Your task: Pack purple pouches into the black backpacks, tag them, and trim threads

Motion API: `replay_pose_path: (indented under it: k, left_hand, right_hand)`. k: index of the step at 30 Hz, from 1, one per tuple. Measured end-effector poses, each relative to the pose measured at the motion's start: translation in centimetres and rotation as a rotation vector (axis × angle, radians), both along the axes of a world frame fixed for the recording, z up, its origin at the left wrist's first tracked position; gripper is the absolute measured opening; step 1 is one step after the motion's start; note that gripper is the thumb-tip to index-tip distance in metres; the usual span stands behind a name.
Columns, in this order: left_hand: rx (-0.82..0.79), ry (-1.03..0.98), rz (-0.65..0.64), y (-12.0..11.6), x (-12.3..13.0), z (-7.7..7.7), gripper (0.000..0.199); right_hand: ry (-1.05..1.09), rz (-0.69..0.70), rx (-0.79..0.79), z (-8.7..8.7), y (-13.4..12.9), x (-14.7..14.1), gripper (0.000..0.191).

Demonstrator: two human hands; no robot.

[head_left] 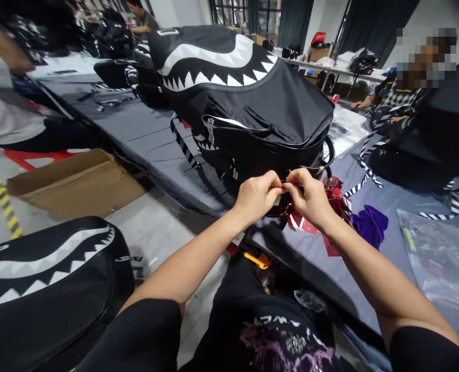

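A large black backpack (pixel 291 103) with a white shark-teeth print lies on the grey-covered table (pixel 136 129). Against its near side, my left hand (pixel 257 195) and my right hand (pixel 307 196) meet, fingertips pinched together. Between them shows a thin red bit, perhaps a string; both hands seem closed on it. A small pale tag hangs just below the fingers, partly hidden. Red tags (pixel 303 222) lie beside and under my right hand, near the backpack's handle and a gold-coloured clip.
A second shark-print backpack (pixel 59 289) is at lower left, near an open cardboard box (pixel 78 183). Right of my hands are a purple cloth (pixel 370 226) and a plastic bag (pixel 441 253). An orange-handled tool (pixel 257 260) is below. People sit at both sides.
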State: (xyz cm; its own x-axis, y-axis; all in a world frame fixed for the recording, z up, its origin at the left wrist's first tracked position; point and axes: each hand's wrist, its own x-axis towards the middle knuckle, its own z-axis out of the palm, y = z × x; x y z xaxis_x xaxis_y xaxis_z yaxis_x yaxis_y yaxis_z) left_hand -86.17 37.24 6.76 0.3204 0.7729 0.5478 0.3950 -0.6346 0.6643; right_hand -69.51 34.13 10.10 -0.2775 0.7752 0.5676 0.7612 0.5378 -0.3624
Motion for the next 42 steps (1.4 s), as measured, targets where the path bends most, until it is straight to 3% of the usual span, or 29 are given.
replay_pose_path:
  k: [3, 7, 11, 15, 19, 25, 29, 34, 42]
  left_hand:
    - [0.039, 0.022, -0.069, -0.5, 0.4, -0.4, 0.015]
    - [0.132, 0.107, 0.139, -1.4, 1.4, -0.9, 0.014]
    - [0.101, 0.122, 0.073, -1.7, 2.4, -1.1, 0.015]
    - [0.155, 0.192, 0.183, -1.7, 3.3, -1.2, 0.016]
    - [0.134, 0.132, 0.094, -1.4, 3.9, -1.6, 0.014]
    - [0.143, 0.105, 0.155, -1.1, 3.1, -1.9, 0.011]
    - [0.137, 0.08, 0.038, -1.1, 2.4, -1.8, 0.013]
    - [0.183, 0.11, 0.143, -1.1, 2.2, -1.7, 0.019]
    - [0.23, 0.017, 0.092, -0.6, 1.5, -1.5, 0.017]
  right_hand:
    - [-0.003, -0.015, 0.012, 0.1, -0.2, 0.1, 0.002]
    - [-0.019, -0.052, 0.055, 0.0, -0.5, 0.6, 0.004]
    - [-0.029, -0.089, 0.068, 0.0, -0.5, 1.2, 0.011]
    - [-0.021, -0.149, 0.053, -0.2, -0.5, 1.7, 0.016]
    - [-0.016, -0.203, 0.081, -0.5, -0.6, 1.9, 0.015]
    - [-0.004, -0.181, 0.04, -0.8, -0.7, 1.3, 0.015]
    - [0.027, -0.203, 0.046, -0.8, -0.8, 0.9, 0.017]
    - [0.04, -0.182, 0.013, -0.7, -0.9, 0.7, 0.016]
    - [0.167, -0.131, 0.063, -1.0, -1.0, 0.4, 0.02]
